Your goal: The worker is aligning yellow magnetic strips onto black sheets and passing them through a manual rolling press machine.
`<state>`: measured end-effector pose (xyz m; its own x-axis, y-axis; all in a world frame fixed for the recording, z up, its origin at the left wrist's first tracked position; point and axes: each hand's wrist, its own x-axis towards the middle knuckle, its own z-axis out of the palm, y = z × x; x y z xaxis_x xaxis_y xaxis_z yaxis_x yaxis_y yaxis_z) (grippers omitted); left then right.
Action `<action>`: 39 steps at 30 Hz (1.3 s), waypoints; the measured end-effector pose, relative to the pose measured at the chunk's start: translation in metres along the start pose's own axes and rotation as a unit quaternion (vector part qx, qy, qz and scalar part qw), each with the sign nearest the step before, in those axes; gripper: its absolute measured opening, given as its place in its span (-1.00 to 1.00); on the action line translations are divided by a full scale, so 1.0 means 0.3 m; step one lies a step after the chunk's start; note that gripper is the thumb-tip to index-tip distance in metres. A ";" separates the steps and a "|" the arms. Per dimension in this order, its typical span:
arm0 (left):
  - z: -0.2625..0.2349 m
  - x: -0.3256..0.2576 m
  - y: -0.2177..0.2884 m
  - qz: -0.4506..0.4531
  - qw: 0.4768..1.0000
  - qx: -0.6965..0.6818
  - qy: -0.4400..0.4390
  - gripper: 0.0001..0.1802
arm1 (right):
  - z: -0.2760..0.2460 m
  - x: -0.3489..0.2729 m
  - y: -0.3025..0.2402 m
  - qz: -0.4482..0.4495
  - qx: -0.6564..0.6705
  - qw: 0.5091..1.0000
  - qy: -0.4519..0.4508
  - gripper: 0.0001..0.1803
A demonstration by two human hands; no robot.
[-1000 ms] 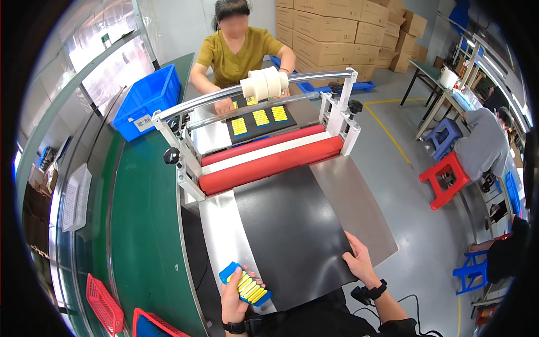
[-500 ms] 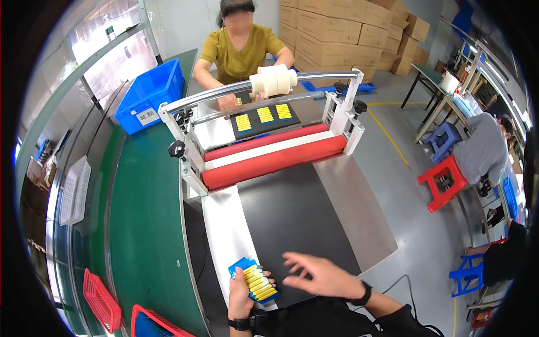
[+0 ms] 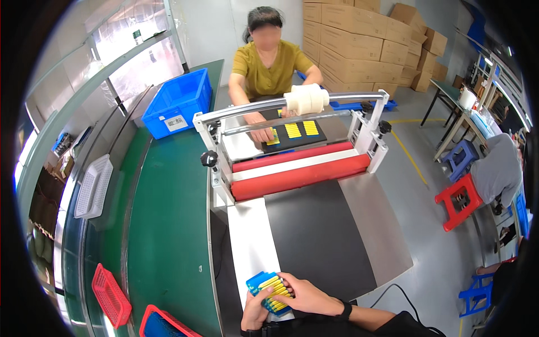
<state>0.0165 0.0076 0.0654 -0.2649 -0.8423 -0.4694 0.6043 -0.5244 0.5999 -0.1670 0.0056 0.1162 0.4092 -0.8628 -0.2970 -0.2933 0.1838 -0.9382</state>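
Note:
Low in front of me, my left hand (image 3: pixel 255 314) grips a small stack of blue cards (image 3: pixel 260 282) carrying a row of yellow sticks. My right hand (image 3: pixel 314 296) is closed on the right side of the same stack, its thumb across the yellow sticks and fingers at the upper edge. Beyond the hands stands a roller machine with two red rollers (image 3: pixel 303 178) in a white frame. Its black belt (image 3: pixel 317 230) runs toward me. Past the rollers, similar yellow-and-blue cards (image 3: pixel 292 131) lie on a black surface, where a co-worker's hand (image 3: pixel 261 133) touches one.
A green table (image 3: pixel 168 224) runs along the left, with a blue bin (image 3: pixel 178 106) at its far end. Red baskets (image 3: pixel 111 297) and a white basket (image 3: pixel 94 188) stand at left. Stacked cartons (image 3: pixel 353 48) fill the back; a red stool (image 3: pixel 459 201) stands at right.
My right hand has moved left and closed on the card stack. The co-worker's hand has reached onto a card beyond the rollers. The whole view has shifted.

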 end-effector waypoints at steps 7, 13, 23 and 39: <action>-0.045 0.033 0.001 -0.026 0.997 -0.068 -0.035 -0.50 | 0.003 0.020 0.059 -0.009 0.002 0.999 0.043 -0.20; -0.063 0.035 -0.030 -0.006 0.999 -0.038 -0.027 -0.48 | -0.009 0.007 0.043 -0.008 0.039 0.999 0.025 -0.29; -0.002 -0.010 -0.009 -0.060 0.997 0.031 0.041 -0.45 | -0.068 0.018 0.023 0.024 0.069 0.997 0.018 -0.47; -0.048 0.050 -0.007 -0.048 0.997 0.027 0.058 -0.61 | -0.094 0.073 0.005 -0.024 0.006 0.992 0.122 -0.54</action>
<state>0.0223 -0.0023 0.0477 -0.2295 -0.7694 -0.5961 0.5380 -0.6107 0.5811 -0.1827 -0.0262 0.1131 0.1998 -0.9588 -0.2021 -0.2670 0.1452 -0.9527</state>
